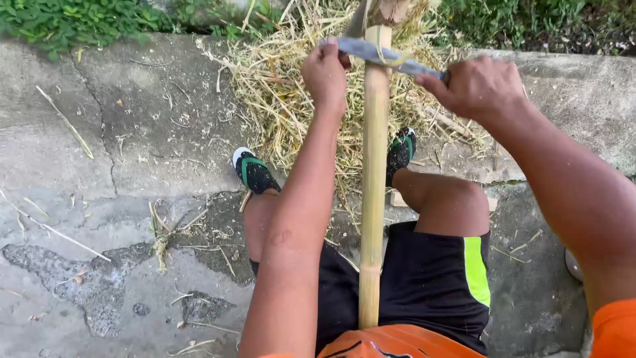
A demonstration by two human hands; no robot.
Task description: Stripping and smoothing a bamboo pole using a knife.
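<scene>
Cracked concrete, shavings pile ahead: bamboo pole braced between the knees, steadied for the blade laid crosswise, left hand and right hand each clenched on an end.

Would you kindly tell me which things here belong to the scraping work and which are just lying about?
In use:
- bamboo pole
- grey blade laid across it
- left hand and right hand gripping the blade's ends
- heap of shavings

Lying about:
- loose sticks
- weeds
- cracked concrete
</scene>
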